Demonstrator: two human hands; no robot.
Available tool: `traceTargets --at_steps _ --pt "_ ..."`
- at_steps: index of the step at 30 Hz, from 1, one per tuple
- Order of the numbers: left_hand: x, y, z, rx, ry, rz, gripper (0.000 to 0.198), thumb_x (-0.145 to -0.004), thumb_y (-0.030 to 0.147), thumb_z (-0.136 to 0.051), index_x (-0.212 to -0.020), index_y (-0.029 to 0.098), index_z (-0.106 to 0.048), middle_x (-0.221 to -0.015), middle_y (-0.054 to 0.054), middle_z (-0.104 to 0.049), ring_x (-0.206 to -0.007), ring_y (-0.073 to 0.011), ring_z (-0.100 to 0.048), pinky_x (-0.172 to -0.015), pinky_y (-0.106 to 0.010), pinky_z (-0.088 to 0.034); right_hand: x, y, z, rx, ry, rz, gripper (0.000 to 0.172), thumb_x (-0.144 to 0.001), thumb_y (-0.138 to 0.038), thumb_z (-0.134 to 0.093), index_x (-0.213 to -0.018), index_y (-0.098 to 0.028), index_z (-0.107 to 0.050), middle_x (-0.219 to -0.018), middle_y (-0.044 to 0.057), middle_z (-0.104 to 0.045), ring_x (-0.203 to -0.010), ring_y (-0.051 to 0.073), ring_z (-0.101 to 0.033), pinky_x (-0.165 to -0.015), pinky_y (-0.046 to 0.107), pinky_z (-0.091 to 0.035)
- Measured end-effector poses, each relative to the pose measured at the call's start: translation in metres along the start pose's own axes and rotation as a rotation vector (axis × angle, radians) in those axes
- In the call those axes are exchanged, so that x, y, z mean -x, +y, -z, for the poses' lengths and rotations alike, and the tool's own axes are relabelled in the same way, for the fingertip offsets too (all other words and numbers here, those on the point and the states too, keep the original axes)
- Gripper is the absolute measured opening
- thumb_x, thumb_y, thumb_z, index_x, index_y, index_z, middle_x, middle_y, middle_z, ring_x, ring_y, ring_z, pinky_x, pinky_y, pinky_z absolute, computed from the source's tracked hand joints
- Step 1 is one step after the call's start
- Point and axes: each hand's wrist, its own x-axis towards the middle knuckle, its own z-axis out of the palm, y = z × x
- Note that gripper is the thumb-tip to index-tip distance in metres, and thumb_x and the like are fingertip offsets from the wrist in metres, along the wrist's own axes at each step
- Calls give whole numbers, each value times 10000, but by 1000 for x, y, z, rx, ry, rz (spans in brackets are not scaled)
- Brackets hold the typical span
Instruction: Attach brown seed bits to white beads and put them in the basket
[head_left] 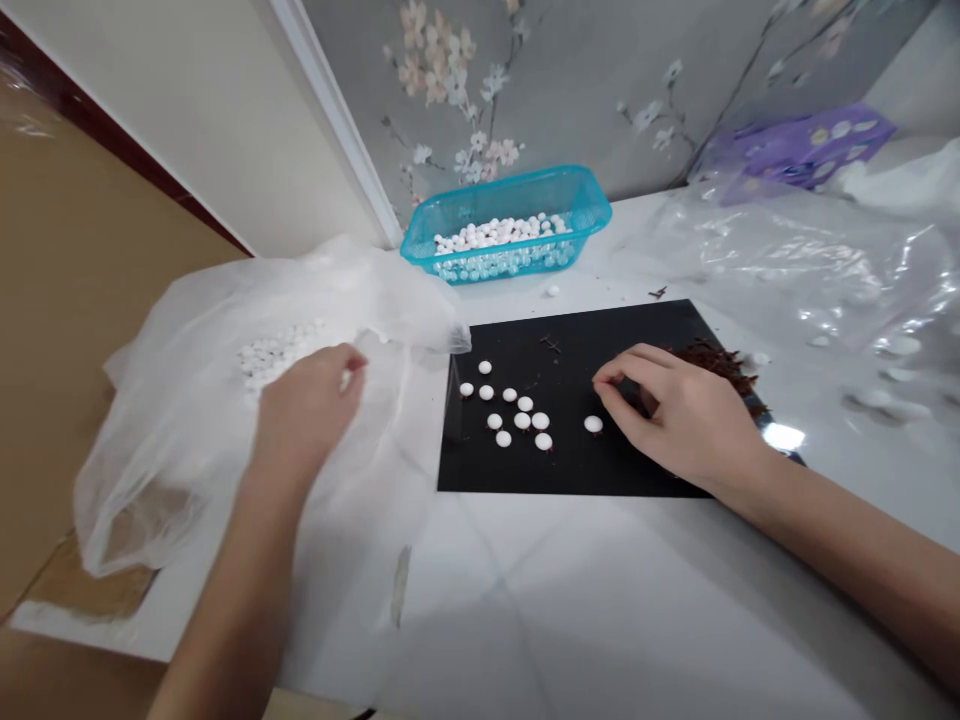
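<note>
My left hand (307, 400) reaches into a white translucent plastic bag (187, 400) that holds small white round beads (274, 352); its fingers are curled together, and what they pinch is hidden. My right hand (675, 410) rests on a black mat (600, 470) with thumb and forefinger pinched near a single white bead (593, 424). Several white beads (517, 415) lie scattered on the mat left of that hand. A pile of small dark brown bits (716, 362) sits behind my right hand.
A teal plastic basket (577, 205) with many white beads stands at the back against the flowered wall. Crumpled clear plastic sheeting (825, 270) covers the right of the white table. A purple box (802, 150) is at the far right. Brown cardboard (75, 300) stands at left.
</note>
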Motion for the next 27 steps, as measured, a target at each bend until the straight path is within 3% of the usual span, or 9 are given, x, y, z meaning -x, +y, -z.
traceTargets --at_steps 3,5,8,11,13,16,21,23,27 --pt "-17 -51 -5 -162 -227 292 200 -683 263 -580 -868 209 -631 -809 -54 -667 -739 -263 -614 -658 -397 -466 0 0 -1 -12 -11 5 94 -806 -199 -503 -779 -205 -593 -851 -7 -636 -461 68 -457 -465 232 -340" --pt "-22 -78 -19 -124 -328 330 137 -588 198 -625 -725 192 -641 -641 -18 -624 -603 -208 -580 -605 -348 -448 1 0 -1 -21 -1 12 106 -815 -203 -494 -787 -199 -596 -843 7 -640 -471 77 -466 -484 241 -353" --pt "-23 -94 -33 1 -151 156 42 -582 198 -633 -560 183 -600 -452 28 -504 -463 -132 -483 -533 -277 -398 1 -1 0 -51 30 8 126 -832 -229 -492 -807 -198 -611 -839 28 -649 -485 93 -482 -506 253 -371" --pt "-20 -71 -26 119 16 92 54 -623 231 -648 -635 187 -619 -523 24 -551 -470 -125 -488 -495 -258 -384 1 -5 1 -134 18 -25 126 -842 -247 -508 -808 -201 -621 -799 26 -636 -492 95 -479 -526 253 -389" --pt "-12 -37 -16 236 66 95 132 -706 286 -623 -805 201 -636 -678 -4 -632 -592 -159 -576 -517 -259 -424 2 -9 1 -226 -7 -41 118 -844 -250 -519 -799 -202 -616 -765 16 -611 -492 88 -459 -525 245 -387" --pt "11 22 -10 554 189 -148 206 -809 297 -568 -1002 232 -589 -934 -5 -671 -748 -133 -625 -624 -240 -483 4 -19 1 -391 -68 -75 111 -838 -264 -534 -794 -199 -612 -719 5 -572 -505 85 -437 -500 227 -368" --pt "54 77 -30 755 -75 -659 320 -838 298 -585 -1146 264 -503 -901 26 -692 -870 -118 -629 -754 -237 -484 10 -38 6 -672 -257 -267 189 -832 -343 -529 -780 -183 -614 -660 -4 -542 -528 89 -423 -474 212 -346" --pt "61 80 -38 779 -164 -715 361 -837 293 -588 -1176 263 -467 -912 25 -699 -886 -120 -628 -763 -244 -483 11 -43 8 -763 -339 -332 215 -835 -359 -513 -775 -176 -608 -675 -1 -544 -552 90 -433 -477 206 -344" --pt "60 80 -46 803 -228 -637 399 -799 304 -629 -1162 285 -464 -905 39 -706 -873 -130 -639 -755 -261 -478 13 -49 9 -885 -505 -394 185 -810 -321 -522 -728 -166 -582 -641 -25 -494 -529 71 -397 -475 193 -324"
